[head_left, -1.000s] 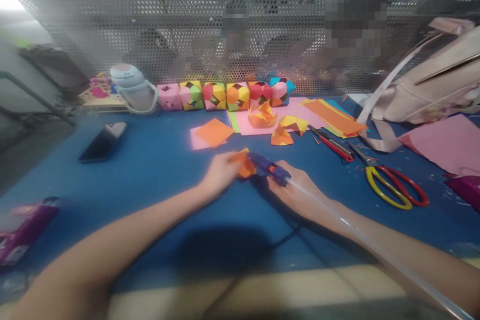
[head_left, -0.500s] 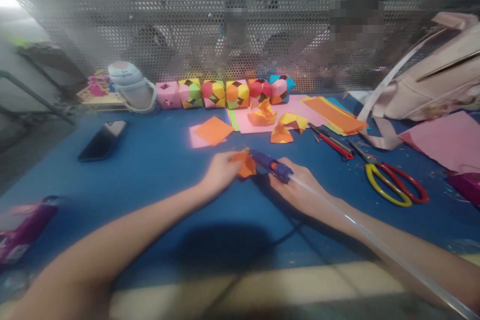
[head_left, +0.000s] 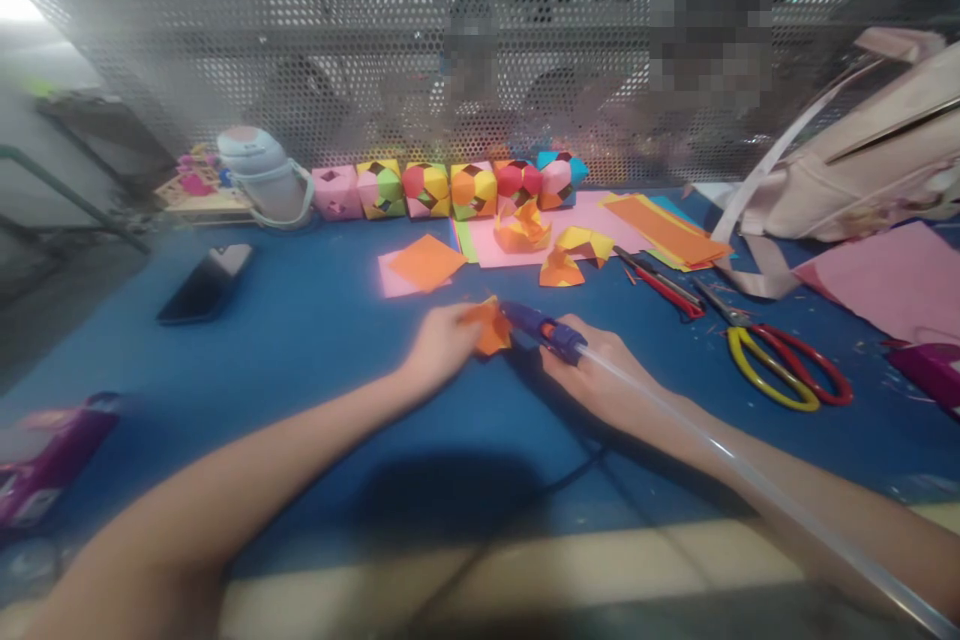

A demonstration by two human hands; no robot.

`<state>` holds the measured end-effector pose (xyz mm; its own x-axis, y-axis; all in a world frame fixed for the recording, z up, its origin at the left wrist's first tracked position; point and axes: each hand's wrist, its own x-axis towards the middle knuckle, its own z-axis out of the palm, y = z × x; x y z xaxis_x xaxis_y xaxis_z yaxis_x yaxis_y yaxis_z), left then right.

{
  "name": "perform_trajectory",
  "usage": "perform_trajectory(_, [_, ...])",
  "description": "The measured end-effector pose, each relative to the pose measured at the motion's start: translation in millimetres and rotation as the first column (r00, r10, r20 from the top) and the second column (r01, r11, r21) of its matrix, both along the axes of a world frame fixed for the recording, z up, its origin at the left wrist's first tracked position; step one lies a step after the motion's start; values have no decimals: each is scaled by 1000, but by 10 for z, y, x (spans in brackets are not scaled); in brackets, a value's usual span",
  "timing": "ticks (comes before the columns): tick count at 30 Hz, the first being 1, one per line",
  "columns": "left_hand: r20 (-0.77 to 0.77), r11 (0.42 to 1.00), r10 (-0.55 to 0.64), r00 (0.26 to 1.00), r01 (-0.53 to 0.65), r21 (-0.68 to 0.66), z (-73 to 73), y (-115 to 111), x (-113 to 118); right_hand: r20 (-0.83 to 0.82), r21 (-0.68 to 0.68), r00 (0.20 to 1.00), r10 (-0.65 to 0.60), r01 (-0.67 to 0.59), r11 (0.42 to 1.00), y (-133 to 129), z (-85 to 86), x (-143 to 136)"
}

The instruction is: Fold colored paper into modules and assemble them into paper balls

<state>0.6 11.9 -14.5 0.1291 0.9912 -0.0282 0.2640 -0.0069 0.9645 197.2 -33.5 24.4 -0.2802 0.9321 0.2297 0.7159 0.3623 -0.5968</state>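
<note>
Over the middle of the blue table, my left hand (head_left: pixel 441 342) is closed on a folded orange paper piece (head_left: pixel 492 328). My right hand (head_left: pixel 592 365) grips a dark blue hot glue gun (head_left: pixel 541 324), and a long clear glue stick (head_left: pixel 720 450) runs out of its back along my forearm. The gun's nozzle meets the right edge of the orange piece; whether it touches, I cannot tell. Just behind lie an orange paper square (head_left: pixel 427 262) on a pink one, a folded orange piece (head_left: pixel 523 228) and a yellow-orange folded piece (head_left: pixel 576 253).
Folded paper balls (head_left: pixel 427 190) in several colours line the back by a perforated metal screen. Scissors (head_left: pixel 780 365), a red cutter (head_left: pixel 664 288), paper strips (head_left: pixel 667 230) and a pale bag (head_left: pixel 862 155) lie right. A phone (head_left: pixel 206 283), a bottle (head_left: pixel 266 178) and a purple pack (head_left: pixel 56 460) are left.
Almost nothing differs. The view has shifted very slightly; both hands keep the paper piece and the glue gun in the same place.
</note>
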Motion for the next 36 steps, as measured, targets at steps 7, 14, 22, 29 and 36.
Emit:
perform_trajectory(7, [11, 1000, 4, 1000, -4, -7, -19, 0, 1, 11, 1, 1000, 13, -13, 1000, -1, 9, 6])
perform_trajectory(14, [14, 1000, 9, 1000, -9, 3, -2, -11, 16, 34, 16, 999, 8, -8, 1000, 1, -1, 9])
perform_trajectory(22, [221, 991, 56, 974, -27, -135, -68, 27, 16, -34, 137, 999, 1, 3, 991, -4, -49, 79])
perform_trajectory(29, [159, 997, 3, 987, 9, -76, -48, 14, 15, -56, 78, 998, 4, 0, 997, 17, -44, 20])
perform_trajectory(36, [123, 999, -8, 992, 13, -46, -29, 2, 20, -34, 50, 999, -9, 10, 999, 11, -24, 18])
